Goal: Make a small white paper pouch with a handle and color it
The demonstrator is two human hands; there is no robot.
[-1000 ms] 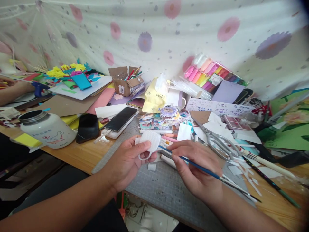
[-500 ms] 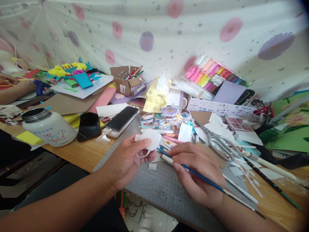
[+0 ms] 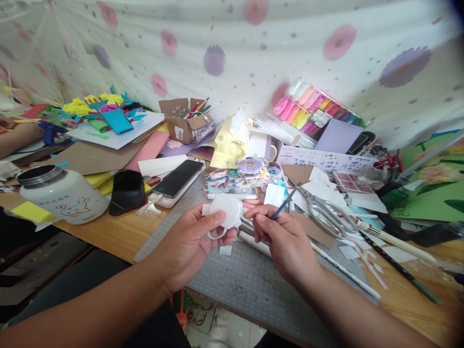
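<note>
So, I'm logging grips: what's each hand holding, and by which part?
Left hand: white textured piece, by its left side. Right hand: blue stick; the gripped part is hidden.

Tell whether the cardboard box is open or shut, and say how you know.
Open: the box has its flaps raised, and pencils stick out of the top.

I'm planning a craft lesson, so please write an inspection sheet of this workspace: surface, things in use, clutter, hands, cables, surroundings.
Surface: gray mat on wooden table.
Things in use: textured white piece, slim blue tool.
Clutter: scissors, paper scraps, phone, white jar.
Hands: left hand pinches the white piece; right hand holds the blue tool.
Cables: none clearly made out.
Surroundings: floral sheet behind; another person's arm far left.
</note>
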